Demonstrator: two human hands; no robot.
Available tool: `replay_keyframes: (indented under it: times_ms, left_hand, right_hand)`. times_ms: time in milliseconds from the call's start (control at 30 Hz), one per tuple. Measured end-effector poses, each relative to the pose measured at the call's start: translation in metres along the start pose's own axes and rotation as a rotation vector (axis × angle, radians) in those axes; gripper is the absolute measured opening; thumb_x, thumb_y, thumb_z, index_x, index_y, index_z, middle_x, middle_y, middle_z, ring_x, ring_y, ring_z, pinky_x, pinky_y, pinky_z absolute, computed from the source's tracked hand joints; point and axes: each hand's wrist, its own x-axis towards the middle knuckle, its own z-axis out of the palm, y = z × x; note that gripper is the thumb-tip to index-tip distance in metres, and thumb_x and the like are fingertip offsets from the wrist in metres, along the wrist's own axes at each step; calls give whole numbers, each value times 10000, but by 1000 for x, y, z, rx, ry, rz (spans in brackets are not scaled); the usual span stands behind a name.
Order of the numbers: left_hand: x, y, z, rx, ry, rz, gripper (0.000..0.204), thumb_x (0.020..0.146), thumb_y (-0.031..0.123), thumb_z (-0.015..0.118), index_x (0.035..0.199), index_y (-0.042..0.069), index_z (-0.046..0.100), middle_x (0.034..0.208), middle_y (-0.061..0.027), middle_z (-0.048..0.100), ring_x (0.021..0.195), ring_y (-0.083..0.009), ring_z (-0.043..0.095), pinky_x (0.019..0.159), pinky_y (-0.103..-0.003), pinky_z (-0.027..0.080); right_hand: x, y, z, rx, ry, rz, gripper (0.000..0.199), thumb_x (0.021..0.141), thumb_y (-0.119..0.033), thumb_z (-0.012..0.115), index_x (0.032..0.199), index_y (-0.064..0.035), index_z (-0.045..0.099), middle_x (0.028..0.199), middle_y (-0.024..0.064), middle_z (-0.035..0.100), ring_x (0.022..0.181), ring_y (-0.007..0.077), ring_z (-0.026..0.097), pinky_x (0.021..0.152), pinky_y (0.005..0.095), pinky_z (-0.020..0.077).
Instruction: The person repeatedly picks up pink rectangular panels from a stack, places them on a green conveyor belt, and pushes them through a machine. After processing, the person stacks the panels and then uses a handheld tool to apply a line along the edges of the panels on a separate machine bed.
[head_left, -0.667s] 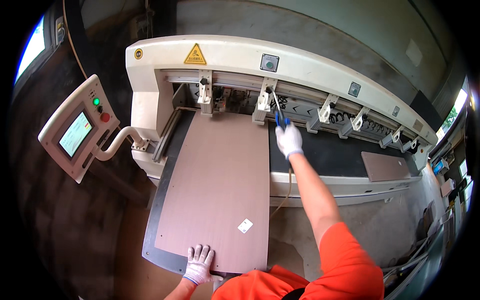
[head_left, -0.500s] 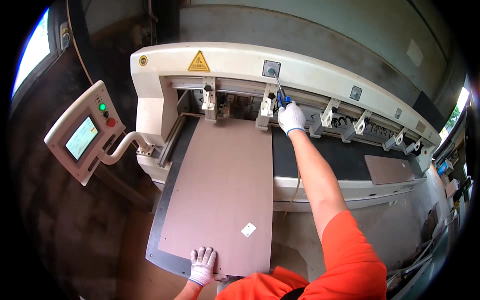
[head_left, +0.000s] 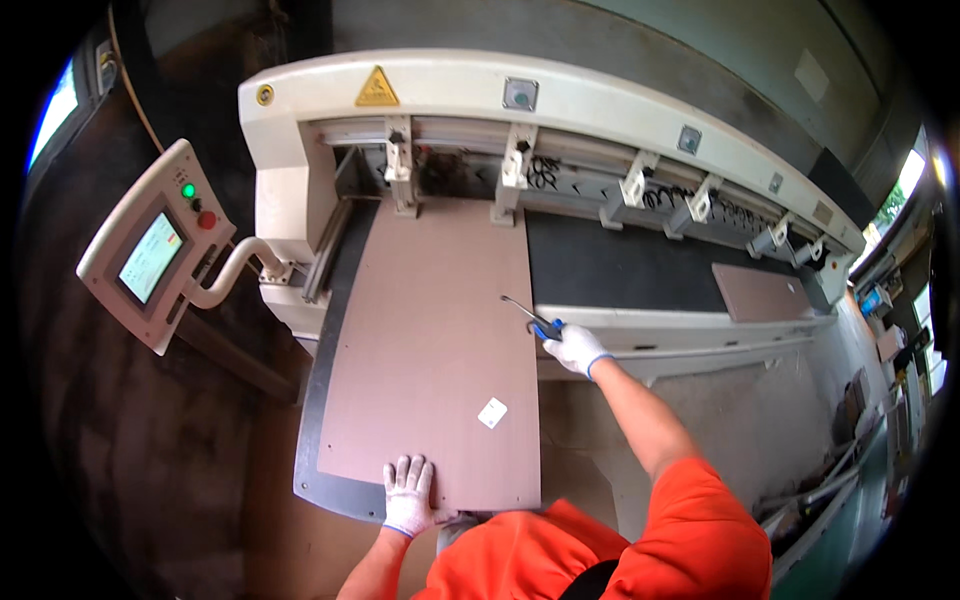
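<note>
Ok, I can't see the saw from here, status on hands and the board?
Left hand flat on brown board. Right hand holds blue-handled tool at board's right edge. Nothing blocking.

We see a pinkish-brown board [head_left: 430, 350] with a small white label [head_left: 492, 412], white gloves with blue cuffs on our left hand [head_left: 408, 496] and right hand [head_left: 574, 349], a blue-handled tool [head_left: 535, 322], a cream machine [head_left: 600, 105] bearing a yellow warning triangle [head_left: 377, 89], and an orange sleeve [head_left: 705, 530].
</note>
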Motion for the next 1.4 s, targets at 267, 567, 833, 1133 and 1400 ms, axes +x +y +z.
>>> replay_keyframes:
  times_ms: [267, 567, 833, 1133, 1400]
  left_hand:
    - [0, -7, 21, -58, -93, 0, 1195, 801, 819, 643, 1552, -85, 431, 1644, -291, 374, 1565, -506, 238, 1256, -700, 102]
    - [71, 28, 57, 97, 108, -267, 988, 924, 615, 673, 1571, -78, 395, 1641, -317, 346, 1550, -520, 236, 1269, -660, 110]
    - [106, 193, 100, -5, 9, 229, 960, 899, 629, 676, 1586, 2, 436, 1671, -259, 370, 1588, -447, 260, 1297, -605, 129]
    - [150, 212, 150, -195, 394, -39, 693, 868, 319, 796, 1444, 5, 573, 1488, -253, 563, 1446, -450, 457, 1244, -552, 294]
    - [241, 195, 167, -163, 700, -388, 255, 981, 224, 666, 996, -22, 730, 1158, -200, 716, 1045, -412, 652, 966, -481, 509]
  right_hand:
    - [-205, 107, 63, 704, -578, 388, 174, 876, -224, 777, 946, -89, 693, 659, 10, 630, 502, 116, 574, 458, 293, 433]
    - [-323, 163, 28, 413, -866, 83, 392, 888, -428, 779, 920, -40, 727, 709, 48, 653, 647, 148, 641, 613, 332, 531]
    - [-371, 271, 45, 560, -656, -4, 502, 879, -491, 740, 1172, -83, 744, 960, 201, 756, 874, 377, 724, 795, 476, 546]
    - [-404, 341, -20, 542, -204, 246, 511, 909, -509, 689, 1147, -60, 746, 1029, 252, 754, 1013, 414, 723, 882, 483, 556]
    - [-354, 471, 15, 1443, 759, 800, 239, 991, -234, 731, 830, -112, 604, 617, 2, 587, 439, 127, 529, 401, 314, 395]
